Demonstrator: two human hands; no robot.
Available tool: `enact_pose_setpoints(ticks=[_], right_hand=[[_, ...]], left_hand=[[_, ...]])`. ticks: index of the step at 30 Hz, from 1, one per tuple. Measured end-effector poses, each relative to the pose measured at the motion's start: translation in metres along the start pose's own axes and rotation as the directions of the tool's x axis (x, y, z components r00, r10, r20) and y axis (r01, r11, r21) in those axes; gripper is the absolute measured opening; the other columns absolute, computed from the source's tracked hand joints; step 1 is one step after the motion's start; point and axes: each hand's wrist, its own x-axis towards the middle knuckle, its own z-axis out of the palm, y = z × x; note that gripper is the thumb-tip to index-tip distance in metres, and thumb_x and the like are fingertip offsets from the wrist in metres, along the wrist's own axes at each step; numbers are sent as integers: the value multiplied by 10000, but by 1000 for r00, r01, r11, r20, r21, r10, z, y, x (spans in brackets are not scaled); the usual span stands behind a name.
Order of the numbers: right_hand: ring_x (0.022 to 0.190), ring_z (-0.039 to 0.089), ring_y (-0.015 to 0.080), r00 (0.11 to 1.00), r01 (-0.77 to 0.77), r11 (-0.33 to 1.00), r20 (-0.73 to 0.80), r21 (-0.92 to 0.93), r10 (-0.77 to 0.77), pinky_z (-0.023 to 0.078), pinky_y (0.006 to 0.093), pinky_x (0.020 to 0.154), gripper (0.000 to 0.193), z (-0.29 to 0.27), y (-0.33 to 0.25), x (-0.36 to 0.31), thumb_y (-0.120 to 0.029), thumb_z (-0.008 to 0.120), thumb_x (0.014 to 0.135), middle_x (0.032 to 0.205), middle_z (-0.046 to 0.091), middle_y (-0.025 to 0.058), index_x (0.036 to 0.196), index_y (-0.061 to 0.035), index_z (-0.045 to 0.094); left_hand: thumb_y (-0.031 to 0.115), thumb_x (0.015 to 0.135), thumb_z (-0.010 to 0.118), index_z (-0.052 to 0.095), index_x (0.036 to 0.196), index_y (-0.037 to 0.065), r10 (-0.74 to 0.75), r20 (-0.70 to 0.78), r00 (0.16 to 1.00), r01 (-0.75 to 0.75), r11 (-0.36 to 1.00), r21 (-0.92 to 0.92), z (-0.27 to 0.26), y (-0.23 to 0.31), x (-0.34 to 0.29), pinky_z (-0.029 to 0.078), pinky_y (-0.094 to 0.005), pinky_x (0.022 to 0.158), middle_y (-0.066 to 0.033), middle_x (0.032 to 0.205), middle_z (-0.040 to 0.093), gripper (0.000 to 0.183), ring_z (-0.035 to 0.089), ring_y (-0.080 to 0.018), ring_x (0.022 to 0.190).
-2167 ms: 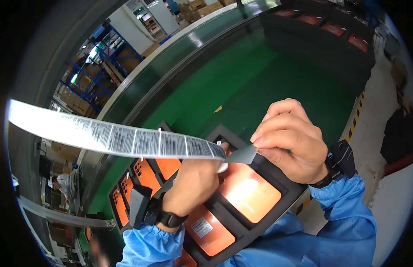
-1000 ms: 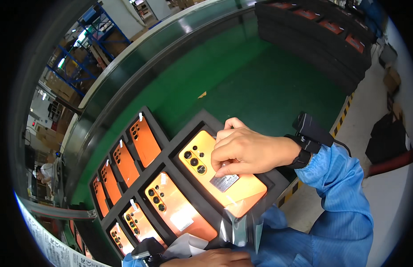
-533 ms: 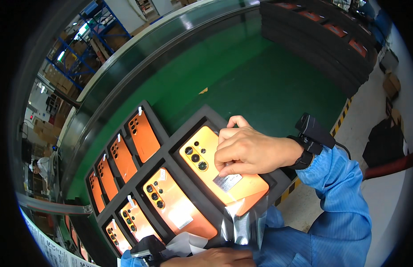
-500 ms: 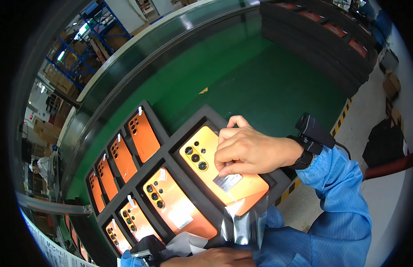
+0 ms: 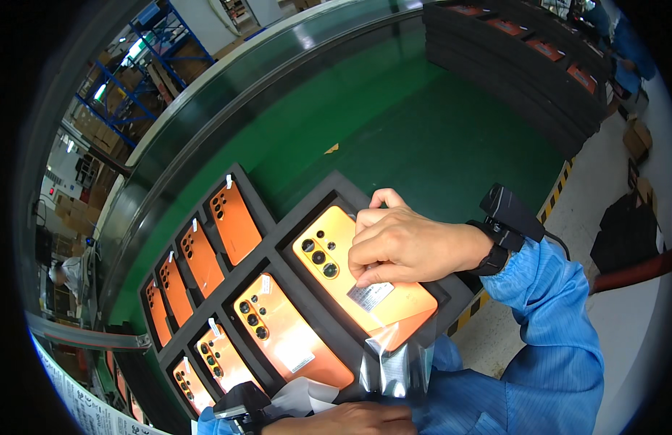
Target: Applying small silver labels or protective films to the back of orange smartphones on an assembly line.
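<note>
My right hand is closed over an orange phone lying back up in a black foam tray. Its thumb tip touches the upper edge of a small white label on the phone's back; the other fingers are curled, and what they pinch is hidden. Clear film hangs off the phone's lower end, crumpled and shiny. At the bottom edge lies my left hand, beside a white sheet; its fingertips are hidden. Next to the right hand's phone is another orange phone with a label.
More orange phones fill the tray's other slots. A green conveyor belt runs behind, bearing stacked black trays at the far right. A printed white strip curves at lower left. Another person stands at the far right.
My hands have hardly moved. The clear film at the phone's lower end has shifted slightly. The person at the far right has come further into view.
</note>
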Motion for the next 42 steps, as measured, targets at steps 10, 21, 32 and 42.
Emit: enact_pose_setpoints(ticks=[10, 21, 32, 42], right_hand=[[827, 499, 137, 998, 36, 999, -42, -19, -37, 251, 421, 901, 109, 3, -1, -1, -236, 680, 823, 736, 576, -62, 790, -143, 633], [950, 496, 255, 999, -30, 718, -46, -696, -3, 354, 527, 950, 437, 6, -29, 5, -445, 650, 770, 981, 536, 93, 1045, -107, 612], [1039, 511, 311, 987, -67, 608, -144, -791, -78, 406, 498, 914, 354, 5, -27, 3, -190, 574, 802, 1155, 528, 151, 1142, -95, 585], [910, 612, 306, 791, -172, 871, -592, -460, -157, 491, 355, 782, 228, -54, -64, 10, 35, 601, 763, 992, 613, 149, 988, 6, 624]], left_hand=[[130, 751, 590, 622, 968, 32, -8, 3, 1000, 8, 1000, -18, 0, 0, -1, 459, -394, 794, -142, 936, 600, 240, 582, -298, 881], [126, 746, 590, 634, 972, 36, -20, 10, 1000, 20, 999, -46, 6, 0, -5, 462, -400, 803, -145, 949, 611, 247, 589, -302, 892], [122, 741, 590, 646, 976, 40, -148, -103, 984, 134, 983, -127, -7, 19, -3, 464, -406, 812, -149, 962, 621, 255, 595, -306, 904], [137, 833, 606, 596, 891, -33, -181, -738, 650, 375, 921, 104, -105, -23, 3, 414, -288, 582, -78, 697, 543, 179, 491, -108, 646]])
